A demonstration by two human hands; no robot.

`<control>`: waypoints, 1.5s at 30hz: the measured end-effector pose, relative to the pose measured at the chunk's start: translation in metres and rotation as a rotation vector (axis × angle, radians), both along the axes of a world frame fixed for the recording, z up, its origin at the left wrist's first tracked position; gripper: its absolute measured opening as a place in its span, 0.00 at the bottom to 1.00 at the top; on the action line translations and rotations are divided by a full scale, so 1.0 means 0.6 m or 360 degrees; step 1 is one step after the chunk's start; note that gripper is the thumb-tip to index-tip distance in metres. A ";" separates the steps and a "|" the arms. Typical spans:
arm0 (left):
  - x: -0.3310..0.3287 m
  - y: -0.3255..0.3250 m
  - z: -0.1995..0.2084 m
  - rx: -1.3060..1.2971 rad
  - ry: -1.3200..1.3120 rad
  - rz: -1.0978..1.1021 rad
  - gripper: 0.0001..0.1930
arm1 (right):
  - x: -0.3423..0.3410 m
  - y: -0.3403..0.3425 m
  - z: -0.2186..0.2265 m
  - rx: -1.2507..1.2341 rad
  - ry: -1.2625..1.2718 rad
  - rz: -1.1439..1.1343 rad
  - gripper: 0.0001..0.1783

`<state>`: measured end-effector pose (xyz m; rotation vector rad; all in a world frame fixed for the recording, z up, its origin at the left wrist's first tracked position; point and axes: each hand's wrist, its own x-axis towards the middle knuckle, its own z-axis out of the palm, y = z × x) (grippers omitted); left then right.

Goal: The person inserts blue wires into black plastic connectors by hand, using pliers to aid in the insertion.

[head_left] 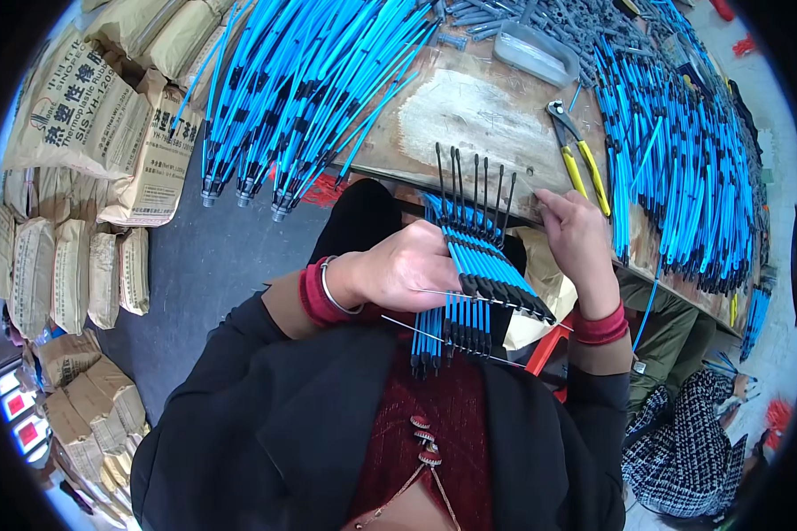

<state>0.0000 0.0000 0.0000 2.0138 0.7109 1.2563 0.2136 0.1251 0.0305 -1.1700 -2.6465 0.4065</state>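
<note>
My left hand (407,270) is closed around a row of blue rods with black ends (491,268), held up in front of my chest. Thin metal wires run crosswise by the black ends, and several black tips stick up beyond the row toward the table. More blue rods with black ends (427,341) hang below that hand. At the table's front edge, to the right of the row, my right hand (576,226) has its fingers curled together; whatever they hold, if anything, does not show. Pliers with yellow handles (583,159) lie on the table just beyond it.
The wooden table (390,133) carries big bundles of blue rods (319,71) at the left and blue rods (682,168) at the right. Grey plastic parts (558,26) and a clear tray (533,55) lie farther back. Paper sacks (80,115) stand at the left.
</note>
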 end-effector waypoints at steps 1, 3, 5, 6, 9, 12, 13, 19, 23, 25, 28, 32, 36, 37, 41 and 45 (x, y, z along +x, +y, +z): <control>0.007 0.002 0.004 0.0002 -0.0126 0.0044 0.10 | -0.001 0.001 -0.001 0.0013 0.0010 0.0002 0.11; 0.012 0.003 0.005 0.0008 -0.0379 0.0135 0.06 | -0.003 0.002 -0.003 0.0041 0.0029 0.0007 0.11; 0.001 -0.001 -0.007 -0.0010 -0.0284 0.0096 0.05 | -0.004 0.002 -0.003 0.0042 0.0024 0.0003 0.11; -0.006 -0.002 -0.011 -0.0027 -0.0185 0.0053 0.05 | -0.004 0.002 -0.003 0.0044 0.0024 -0.0004 0.11; -0.012 -0.004 -0.021 -0.0029 -0.0092 0.0021 0.05 | -0.001 0.002 -0.002 0.0050 0.0018 -0.0021 0.11; -0.011 -0.003 -0.015 0.0003 -0.0101 0.0041 0.05 | 0.002 0.002 -0.002 0.0060 0.0009 -0.0042 0.11; -0.008 -0.002 -0.014 0.0018 -0.0102 0.0055 0.05 | 0.002 0.002 -0.003 0.0056 0.0015 -0.0034 0.10; -0.006 0.003 -0.010 0.0055 -0.0118 0.0029 0.07 | -0.002 0.004 -0.006 0.0042 0.0074 -0.0023 0.10; -0.006 0.004 -0.009 0.0093 -0.0119 0.0032 0.08 | -0.003 0.005 -0.003 0.0036 0.0031 -0.0021 0.10; -0.004 0.005 -0.009 0.0108 -0.0132 0.0045 0.08 | -0.004 0.005 -0.003 0.0043 0.0028 -0.0017 0.10; -0.003 0.005 -0.010 0.0137 -0.0158 0.0070 0.07 | -0.006 0.004 -0.002 0.0057 0.0020 -0.0010 0.10; -0.007 -0.001 -0.020 0.0015 -0.0036 0.0061 0.06 | -0.010 0.003 0.000 0.0054 -0.0016 -0.0009 0.09; -0.005 0.000 -0.020 0.0060 -0.0071 0.0068 0.05 | -0.013 0.008 -0.004 0.0069 0.0005 -0.0007 0.09; -0.003 0.001 -0.024 0.0063 -0.0130 0.0075 0.04 | -0.012 0.013 -0.006 0.0057 0.0052 0.0030 0.09; -0.014 -0.003 -0.031 -0.0012 -0.0164 0.0025 0.07 | -0.012 0.030 -0.014 0.0027 0.0164 0.0122 0.09; -0.027 -0.007 -0.027 -0.0204 -0.0011 -0.0110 0.17 | -0.018 0.038 -0.016 0.0017 0.0197 0.0163 0.09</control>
